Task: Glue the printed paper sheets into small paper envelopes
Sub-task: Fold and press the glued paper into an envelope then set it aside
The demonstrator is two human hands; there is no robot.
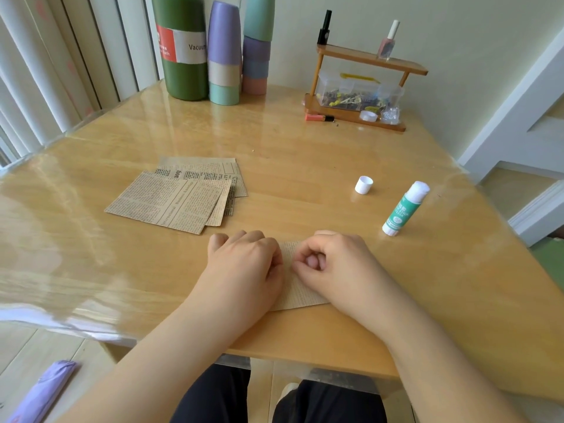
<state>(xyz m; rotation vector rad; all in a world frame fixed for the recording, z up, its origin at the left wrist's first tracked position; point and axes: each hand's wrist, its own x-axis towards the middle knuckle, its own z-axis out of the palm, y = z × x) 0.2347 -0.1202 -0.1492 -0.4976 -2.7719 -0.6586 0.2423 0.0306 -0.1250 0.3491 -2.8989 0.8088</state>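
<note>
Both hands down on one printed sheet at the near edge of the wooden table. Left hand lies knuckles-up with fingers curled, covering the sheet's left part. Right hand has fingers curled in, thumb and fingertips pressing on the paper near its middle. Whether either hand pinches the paper, can't tell. Stack of printed sheets sits fanned out to the left, well apart from the hands. Glue stick lies uncapped to the right, its white cap standing separately nearby. Far side: green flask, stacked pastel cups, small wooden shelf with nail polish.
</note>
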